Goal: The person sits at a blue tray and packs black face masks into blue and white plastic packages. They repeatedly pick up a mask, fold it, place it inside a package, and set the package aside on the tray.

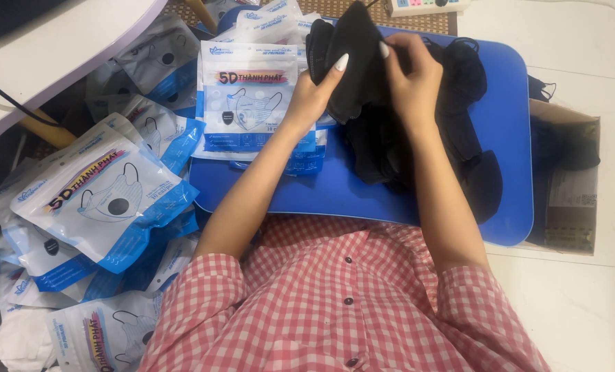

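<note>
My left hand (315, 91) and my right hand (412, 74) together grip a stack of folded black face masks (349, 52), held upright above a blue lap table (510, 148). The left thumb presses the stack's front; the right fingers pinch its top edge. Below the stack a loose heap of black masks (417, 148) lies on the blue table. A flat white and blue mask pouch (249, 96) rests on the table's left part, just beside my left wrist.
Many filled white and blue mask pouches (107, 196) are piled on the floor at left. A cardboard box (569, 186) holding black masks stands at right. A white desk edge (66, 52) is at top left, a power strip (424, 7) at top.
</note>
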